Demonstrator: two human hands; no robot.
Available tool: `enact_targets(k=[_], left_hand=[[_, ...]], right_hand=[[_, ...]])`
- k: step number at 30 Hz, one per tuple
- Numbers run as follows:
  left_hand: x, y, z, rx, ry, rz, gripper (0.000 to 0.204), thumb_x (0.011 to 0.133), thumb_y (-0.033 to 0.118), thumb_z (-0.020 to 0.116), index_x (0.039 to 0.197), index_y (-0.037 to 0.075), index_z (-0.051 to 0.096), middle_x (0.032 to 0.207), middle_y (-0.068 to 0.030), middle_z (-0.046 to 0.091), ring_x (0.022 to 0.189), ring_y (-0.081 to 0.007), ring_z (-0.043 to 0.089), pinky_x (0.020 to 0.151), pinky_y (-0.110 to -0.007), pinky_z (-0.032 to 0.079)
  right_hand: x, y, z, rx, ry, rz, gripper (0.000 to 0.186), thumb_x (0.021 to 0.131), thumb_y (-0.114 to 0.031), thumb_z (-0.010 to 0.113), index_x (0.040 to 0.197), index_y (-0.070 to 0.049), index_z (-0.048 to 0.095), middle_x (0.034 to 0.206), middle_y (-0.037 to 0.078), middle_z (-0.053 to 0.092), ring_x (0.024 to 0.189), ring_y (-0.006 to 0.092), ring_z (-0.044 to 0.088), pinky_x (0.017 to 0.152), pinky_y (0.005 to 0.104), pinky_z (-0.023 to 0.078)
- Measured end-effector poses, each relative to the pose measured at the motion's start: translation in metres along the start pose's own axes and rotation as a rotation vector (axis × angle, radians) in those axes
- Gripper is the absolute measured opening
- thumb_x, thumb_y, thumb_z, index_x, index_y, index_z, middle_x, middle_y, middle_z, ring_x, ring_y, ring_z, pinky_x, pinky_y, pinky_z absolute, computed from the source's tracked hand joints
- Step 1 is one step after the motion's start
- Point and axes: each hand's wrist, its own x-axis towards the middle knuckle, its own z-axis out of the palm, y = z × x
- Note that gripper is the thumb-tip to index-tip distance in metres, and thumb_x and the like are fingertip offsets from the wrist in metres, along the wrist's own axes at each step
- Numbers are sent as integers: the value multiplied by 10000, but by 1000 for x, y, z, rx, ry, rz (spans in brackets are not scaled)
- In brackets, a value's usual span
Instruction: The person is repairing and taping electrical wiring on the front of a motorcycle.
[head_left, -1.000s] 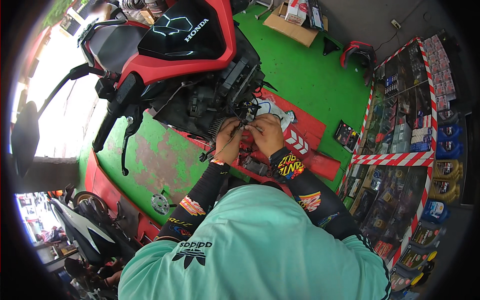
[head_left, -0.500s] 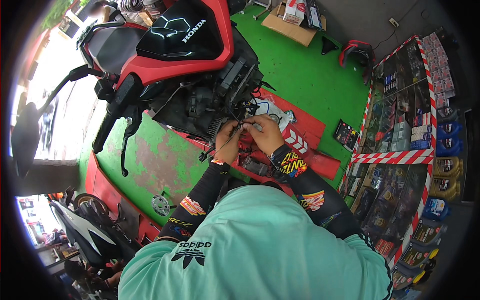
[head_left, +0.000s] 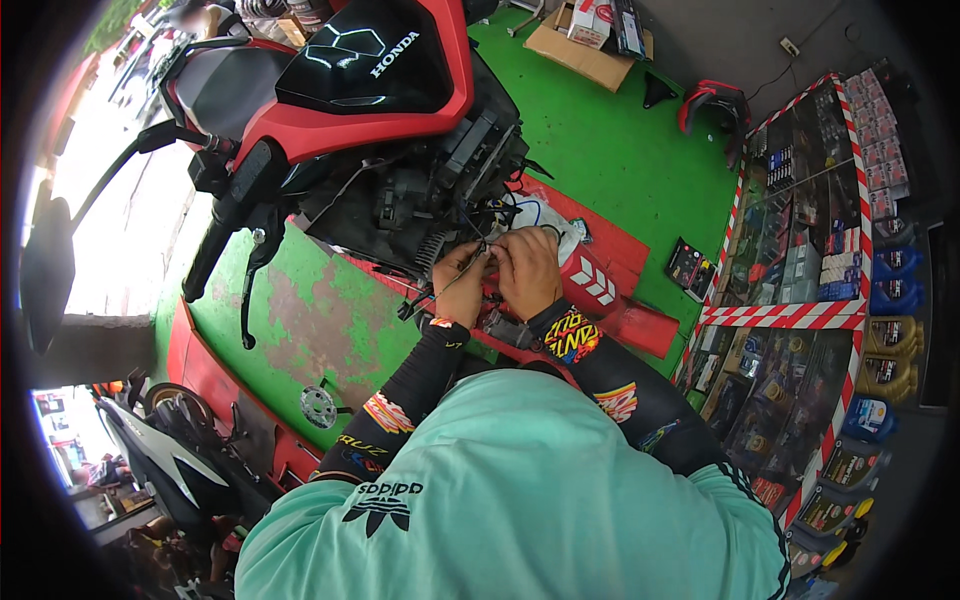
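Both hands meet just below the stripped front of a red and black motorcycle [head_left: 370,90] that stands on a green floor [head_left: 620,150]. The left hand [head_left: 462,285] has its fingers closed in a pinch on thin dark wires [head_left: 440,292] that run down and to the left from the bike's exposed black wiring and parts [head_left: 440,190]. The right hand [head_left: 527,268] touches the left one, its fingers curled over the same bundle of wires; what exactly they pinch is hidden behind the knuckles. Both forearms wear black printed sleeves under a mint green shirt [head_left: 520,490]. Just right of the hands lies a red panel with white chevrons [head_left: 592,285]. A cardboard box [head_left: 575,40] sits on the floor's far edge, and shelves of bottles and boxed parts [head_left: 850,290] line the right side.
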Motion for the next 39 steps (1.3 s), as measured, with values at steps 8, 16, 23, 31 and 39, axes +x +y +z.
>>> enact_targets(k=[8,16,23,31,39], left_hand=[[0,-20,-2,-488,45,-128,191,1026,7,588,1193,-76,626,1144,-160,713,1030,-223,713,898,-325,595],[4,-14,-1,-370,17,-119,228,988,88,718,1154,-56,656,1029,-101,732,917,-140,695,824,-248,551],[12,-14,-3,-339,11,-62,296,987,139,738,1168,-75,645,1043,-109,739,934,-183,738,825,-278,582],[15,-15,-8,-68,-71,91,273,1037,140,655,1189,-86,631,1049,-133,740,970,-195,738,870,-290,575],[18,-11,-13,121,-47,178,201,1024,103,634,1146,-51,676,986,-111,762,915,-161,731,837,-287,552]], right_hand=[[-11,6,-2,56,29,-145,144,851,-107,755,970,-29,732,1077,91,730,1005,293,650,902,419,458],[-22,9,-7,-109,-99,-233,381,820,-119,741,1186,-18,707,1341,103,645,1150,312,612,990,462,443],[-17,19,-13,143,-146,-136,325,884,-142,703,1182,-14,722,1248,120,703,1160,308,619,1013,458,452],[11,24,-11,355,-203,223,211,887,-190,775,1008,-18,760,945,150,743,904,331,703,818,409,547],[26,21,-12,161,-276,46,178,891,-188,728,972,-31,747,915,168,726,888,370,689,805,457,547]])
